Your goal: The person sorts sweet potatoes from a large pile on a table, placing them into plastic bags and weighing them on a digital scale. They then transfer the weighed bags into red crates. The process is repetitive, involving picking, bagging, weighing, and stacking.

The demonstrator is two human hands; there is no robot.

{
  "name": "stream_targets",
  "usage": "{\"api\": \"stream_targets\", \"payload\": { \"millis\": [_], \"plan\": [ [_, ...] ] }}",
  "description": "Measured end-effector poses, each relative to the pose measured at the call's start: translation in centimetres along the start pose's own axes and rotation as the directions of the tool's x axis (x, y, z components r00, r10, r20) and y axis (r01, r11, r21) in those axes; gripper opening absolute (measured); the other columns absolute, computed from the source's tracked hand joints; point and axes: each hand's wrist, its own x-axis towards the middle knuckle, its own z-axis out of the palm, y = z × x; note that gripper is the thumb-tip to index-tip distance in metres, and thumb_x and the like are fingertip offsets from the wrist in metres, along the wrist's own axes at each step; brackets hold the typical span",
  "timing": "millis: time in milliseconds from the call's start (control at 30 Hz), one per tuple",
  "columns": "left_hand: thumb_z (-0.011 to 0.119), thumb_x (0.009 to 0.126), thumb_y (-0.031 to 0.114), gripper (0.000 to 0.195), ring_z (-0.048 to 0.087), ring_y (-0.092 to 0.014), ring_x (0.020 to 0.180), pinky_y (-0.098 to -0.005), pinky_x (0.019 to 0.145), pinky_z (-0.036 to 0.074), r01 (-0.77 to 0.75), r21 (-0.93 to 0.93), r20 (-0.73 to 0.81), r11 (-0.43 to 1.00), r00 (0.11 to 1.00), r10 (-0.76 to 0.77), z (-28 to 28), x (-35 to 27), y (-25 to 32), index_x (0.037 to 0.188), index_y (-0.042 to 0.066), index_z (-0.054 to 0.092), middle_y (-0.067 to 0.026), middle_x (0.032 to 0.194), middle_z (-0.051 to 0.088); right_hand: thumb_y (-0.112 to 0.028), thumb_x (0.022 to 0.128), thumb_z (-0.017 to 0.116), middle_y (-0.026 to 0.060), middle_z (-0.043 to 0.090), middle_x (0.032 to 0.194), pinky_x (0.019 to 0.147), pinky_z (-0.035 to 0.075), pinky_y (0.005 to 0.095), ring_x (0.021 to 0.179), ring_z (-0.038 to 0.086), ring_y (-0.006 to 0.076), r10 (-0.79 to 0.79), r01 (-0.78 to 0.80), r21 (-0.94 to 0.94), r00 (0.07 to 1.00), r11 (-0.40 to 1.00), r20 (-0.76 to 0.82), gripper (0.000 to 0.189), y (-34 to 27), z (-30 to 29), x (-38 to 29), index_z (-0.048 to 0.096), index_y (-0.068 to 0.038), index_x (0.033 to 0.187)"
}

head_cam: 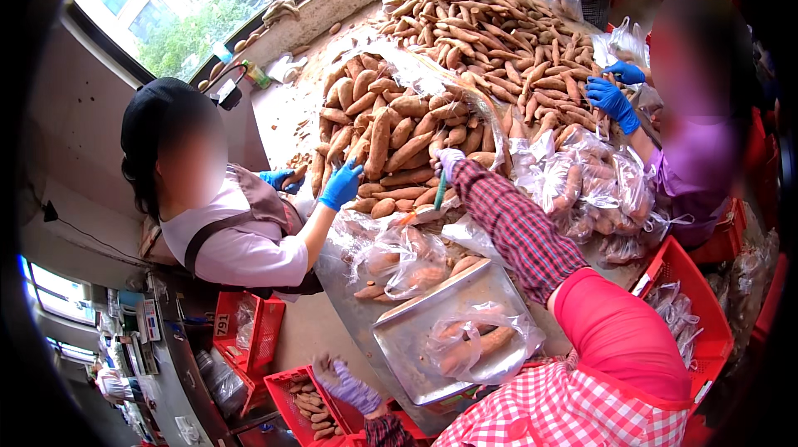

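Note:
My right hand [447,163], in a pale purple glove and plaid sleeve, reaches to the near side of the large pile of sweet potatoes [408,151] and grips a slim green tool [441,190]; its fingers are at one sweet potato, and whether they hold it I cannot tell. Low on the left, my left hand [346,384], in a similar glove, is held with fingers apart over the red crate's edge, nothing seen in it. Before me a metal tray [405,353] bears a clear plastic bag [480,347] with sweet potatoes inside. Another bag of them [405,260] lies just beyond.
A co-worker [249,222] in blue gloves handles sweet potatoes at left; another co-worker [692,160] works at right. Filled bags [598,185] are heaped on the right, before a red crate [692,297]. A red crate [299,409] with small sweet potatoes stands lower left.

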Motion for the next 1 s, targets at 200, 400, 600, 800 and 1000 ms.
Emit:
{"api": "stream_targets", "payload": {
  "millis": [200, 400, 600, 800, 1000],
  "plan": [
    [0.051, 0.088, 0.009, 0.031, 0.057, -0.015, 0.085, -0.0261, 0.075, 0.048, 0.322, -0.118, 0.494, 0.939, 0.839, -0.226, 10.0, -0.7, 7.1, 0.117, -0.002, 0.048, -0.0088, 0.103, 0.055, -0.025, 0.090, 0.053, -0.0011, 0.050, 0.059, 0.044, 0.036, 0.0234, 0.044, 0.040, 0.0074, 0.075, 0.026, -0.198, 0.870, 0.980, 0.488, 0.021, 1.8, -8.2, -19.8, 0.052, -0.008, 0.077],
    [0.061, 0.085, 0.018, 0.050, 0.055, -0.021, 0.102, -0.0312, 0.082, 0.049, 0.737, -0.162, 0.871, 0.656, 0.419, -0.256, 23.9, -1.1, 5.8, 0.128, 0.004, 0.038, -0.0140, 0.116, 0.047, -0.016, 0.086, 0.056, 0.0095, 0.062, 0.091, 0.072, 0.047, 0.0277, 0.079, 0.059, 0.0213, -0.383, 0.770, -0.474, 0.628, 0.426, 0.677, 0.030, 5.7, -11.5, -32.5, 0.055, 0.000, 0.112],
    [0.075, 0.069, 0.013, 0.058, 0.057, -0.022, 0.092, -0.0318, 0.084, 0.046, 0.196, -0.015, 0.679, 0.980, 0.722, -0.134, 25.5, -2.6, 6.4, 0.115, -0.003, 0.044, -0.0139, 0.104, 0.056, -0.016, 0.085, 0.056, 0.0196, 0.060, 0.105, 0.083, 0.047, 0.0349, 0.095, 0.060, 0.0319, -0.471, 0.665, -0.737, 0.693, 0.124, 0.546, 0.032, 4.3, -12.5, -36.0, 0.055, 0.000, 0.112],
    [0.073, 0.063, 0.009, 0.055, 0.057, -0.029, 0.093, -0.0352, 0.083, 0.046, -0.447, 0.158, 0.782, 0.881, 0.601, 0.165, 25.6, -3.4, 5.9, 0.113, 0.002, 0.050, -0.0167, 0.100, 0.058, -0.011, 0.082, 0.056, 0.0207, 0.061, 0.096, 0.077, 0.048, 0.0378, 0.089, 0.059, 0.0345, -0.600, 0.813, -0.579, 0.437, -0.054, 0.670, 0.031, 3.9, -10.2, -35.1, 0.055, -0.004, 0.112],
    [0.071, 0.063, 0.007, 0.051, 0.057, -0.030, 0.091, -0.0347, 0.082, 0.046, -0.553, 0.166, 0.779, 0.817, 0.582, 0.235, 24.9, -3.4, 6.3, 0.109, 0.002, 0.051, -0.0164, 0.096, 0.058, -0.016, 0.081, 0.057, 0.0220, 0.061, 0.088, 0.074, 0.048, 0.0409, 0.086, 0.060, 0.0355, -0.548, 0.787, -0.616, 0.501, -0.035, 0.670, 0.032, 5.4, -9.5, -32.0, 0.056, -0.004, 0.110]
  ]
}}
